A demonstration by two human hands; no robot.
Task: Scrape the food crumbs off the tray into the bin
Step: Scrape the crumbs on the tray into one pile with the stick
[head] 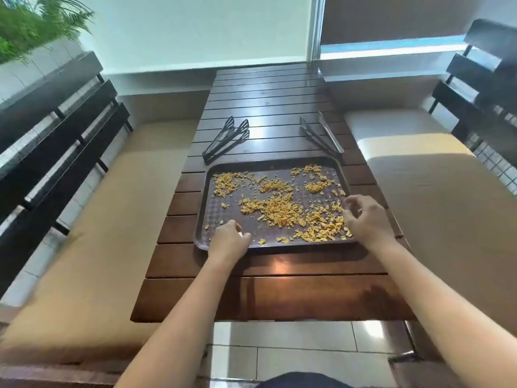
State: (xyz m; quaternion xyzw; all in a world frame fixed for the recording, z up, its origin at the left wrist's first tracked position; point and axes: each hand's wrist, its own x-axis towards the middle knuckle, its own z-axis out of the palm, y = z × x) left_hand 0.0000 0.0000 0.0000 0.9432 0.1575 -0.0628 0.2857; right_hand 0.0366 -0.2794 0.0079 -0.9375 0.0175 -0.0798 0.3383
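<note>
A dark brown tray [202, 217] lies on the slatted wooden table [279, 292]. Yellow food crumbs [275, 209] are scattered over most of it, thickest in the middle and the near right corner. My left hand [228, 240] sits over the tray's near left rim, fingers loosely curled down toward the surface, holding nothing that I can see. My right hand [366, 217] hovers over the tray's right edge with fingers loosely bent and empty. No bin is in view.
Black tongs [226, 140] lie beyond the tray on the left, and metal tongs [321, 135] on the right. Beige cushioned benches [112, 219] flank the table on both sides. Tiled floor [279, 351] shows below the table's near edge.
</note>
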